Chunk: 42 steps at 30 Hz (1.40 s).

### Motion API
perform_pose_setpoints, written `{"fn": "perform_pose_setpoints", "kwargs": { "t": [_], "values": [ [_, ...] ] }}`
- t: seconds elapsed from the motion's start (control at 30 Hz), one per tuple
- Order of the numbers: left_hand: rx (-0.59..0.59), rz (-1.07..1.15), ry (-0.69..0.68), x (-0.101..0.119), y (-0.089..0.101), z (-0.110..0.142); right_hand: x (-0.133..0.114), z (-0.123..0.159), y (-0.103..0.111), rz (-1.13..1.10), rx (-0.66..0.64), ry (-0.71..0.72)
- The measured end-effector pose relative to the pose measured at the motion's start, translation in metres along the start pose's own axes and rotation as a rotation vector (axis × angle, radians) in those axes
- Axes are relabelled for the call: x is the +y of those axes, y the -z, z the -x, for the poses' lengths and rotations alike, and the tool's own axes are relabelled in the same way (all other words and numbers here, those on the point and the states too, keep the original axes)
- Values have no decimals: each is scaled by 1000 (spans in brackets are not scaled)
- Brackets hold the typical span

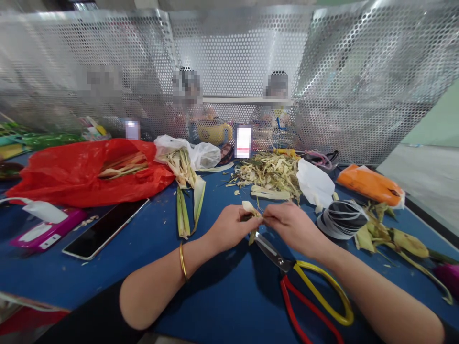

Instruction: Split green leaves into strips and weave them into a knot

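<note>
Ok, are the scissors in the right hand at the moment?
No, the scissors lie on the blue table while the right hand is up at the husk piece.

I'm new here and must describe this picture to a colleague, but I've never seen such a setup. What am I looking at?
There is no robot: these are a person's bare hands, seen by a camera worn on the head, looking forward and down. There is only this one view.

The left hand pinches a pale strip. The right hand has its fingers pinched together beside it; what they hold is too small to tell.

On the blue table, scissors lie just below the hands. Beyond is a strip pile, with a red bag and phone to the left.
</note>
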<state>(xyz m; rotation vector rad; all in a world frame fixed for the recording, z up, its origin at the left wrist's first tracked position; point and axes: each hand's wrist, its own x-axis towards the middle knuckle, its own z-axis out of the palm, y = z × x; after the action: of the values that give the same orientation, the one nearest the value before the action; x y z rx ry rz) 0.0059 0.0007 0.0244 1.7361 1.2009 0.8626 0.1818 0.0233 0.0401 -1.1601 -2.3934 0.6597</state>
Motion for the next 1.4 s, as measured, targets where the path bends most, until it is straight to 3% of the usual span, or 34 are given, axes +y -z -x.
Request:
{"fn": "perform_pose_setpoints", "kwargs": {
  "t": [0.1, 0.17, 0.2, 0.27, 0.37, 0.5, 0.63, 0.7, 0.77, 0.9, 0.97, 1.0, 1.03, 1.1, 1.23, 1.3, 1.4],
  "values": [
    [79, -169, -107, 3, 1, 3, 1, -1, -3, -615, -138, -309],
    [100, -168, -96, 3, 2, 3, 0, -1, -4, -786, -146, -351],
    [96, -126, -62, 2, 2, 2, -1, -1, -5, -761, -115, -331],
    [93, 22, 38, 0, 3, 0, -2, 0, -4, -532, 15, -216],
    [128, 279, 174, -3, 2, -4, -1, 2, 0, 28, 214, 131],
    [104, 532, 263, -2, -3, -4, 2, 5, 4, 636, 238, 535],
    [13, 627, 328, -3, -5, -2, 3, 6, 4, 787, 228, 637],
    [-18, 591, 309, -3, -4, -3, 3, 5, 3, 695, 217, 548],
    [-25, 484, 234, -3, -1, -3, 1, 3, 1, 455, 194, 338],
    [37, 106, 23, 3, 2, 1, -2, -1, -3, -406, -6, -192],
    [120, -49, -37, 6, 2, 4, -4, -1, -5, -716, -104, -321],
    [154, -97, -44, 7, 2, 5, -5, -1, -7, -758, -128, -339],
    [171, -123, -38, 7, 2, 5, -5, -1, -8, -713, -123, -332],
    [166, -101, 21, 6, 3, 4, -4, 0, -9, -418, -5, -234],
    [145, 143, 170, 1, 4, -2, 1, 2, -9, 300, 225, 288],
    [116, 261, 203, -1, 3, -3, 3, 2, -8, 426, 255, 440],
    [50, 400, 213, -2, 1, -3, 4, 2, -5, 377, 307, 396]
  ]
}}
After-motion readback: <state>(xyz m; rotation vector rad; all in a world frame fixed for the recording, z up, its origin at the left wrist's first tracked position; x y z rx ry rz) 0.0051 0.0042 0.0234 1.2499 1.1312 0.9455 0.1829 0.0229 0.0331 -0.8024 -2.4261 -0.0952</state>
